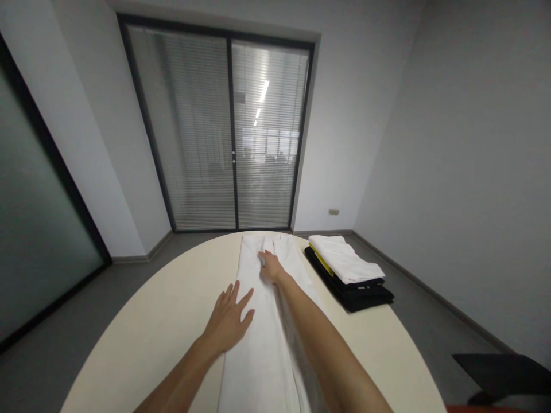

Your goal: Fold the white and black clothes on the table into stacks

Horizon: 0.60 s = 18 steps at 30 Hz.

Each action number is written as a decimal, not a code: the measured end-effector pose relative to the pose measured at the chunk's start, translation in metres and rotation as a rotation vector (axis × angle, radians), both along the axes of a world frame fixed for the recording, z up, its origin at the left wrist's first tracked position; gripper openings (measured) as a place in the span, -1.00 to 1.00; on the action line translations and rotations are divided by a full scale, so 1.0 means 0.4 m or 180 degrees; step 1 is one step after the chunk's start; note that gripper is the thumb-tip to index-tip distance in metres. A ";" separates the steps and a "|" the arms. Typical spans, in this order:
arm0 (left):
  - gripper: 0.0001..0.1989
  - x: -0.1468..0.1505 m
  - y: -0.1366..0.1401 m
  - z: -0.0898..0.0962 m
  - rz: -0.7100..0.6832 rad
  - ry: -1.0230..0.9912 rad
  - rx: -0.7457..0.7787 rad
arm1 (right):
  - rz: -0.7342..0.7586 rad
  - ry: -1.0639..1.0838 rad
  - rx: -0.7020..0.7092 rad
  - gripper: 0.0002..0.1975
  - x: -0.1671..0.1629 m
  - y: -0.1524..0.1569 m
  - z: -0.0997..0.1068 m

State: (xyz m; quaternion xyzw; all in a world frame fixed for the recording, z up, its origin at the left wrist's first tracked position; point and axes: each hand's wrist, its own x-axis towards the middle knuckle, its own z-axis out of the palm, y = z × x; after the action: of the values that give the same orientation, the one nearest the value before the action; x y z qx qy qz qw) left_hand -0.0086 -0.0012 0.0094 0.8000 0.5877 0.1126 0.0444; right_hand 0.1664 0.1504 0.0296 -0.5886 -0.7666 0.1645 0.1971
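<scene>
A pair of white trousers [253, 344] lies lengthwise on the round cream table [172, 321], with folds and a raised crease near its far end. My left hand [230, 318] rests with spread fingers over the left edge of the trousers, holding nothing. Farther forward, my right hand [271, 267] touches the cloth close to the crease at the far end. Its index finger is stretched out and its thumb is apart, while the other fingers are partly hidden. The right forearm covers part of the right trouser leg.
Right of the trousers is a stack of folded clothes, with a white garment [340, 258] on top, a yellow one [321, 259] beneath and black ones [365, 299] at the bottom. A black chair part [503, 373] stands at the lower right. Glass doors [232, 132] are behind the table.
</scene>
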 end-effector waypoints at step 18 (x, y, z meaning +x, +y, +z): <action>-0.40 -0.001 -0.036 0.034 -0.0946 -0.0087 -0.0333 | -0.0835 -0.1114 -0.0039 -0.77 0.113 -0.195 0.086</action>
State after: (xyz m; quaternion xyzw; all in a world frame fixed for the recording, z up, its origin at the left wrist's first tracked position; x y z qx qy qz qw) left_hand -0.0091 -0.0157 0.0229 0.8731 0.4672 0.0850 0.1102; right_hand 0.2116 0.0726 0.0641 -0.7040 -0.7050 0.0374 0.0773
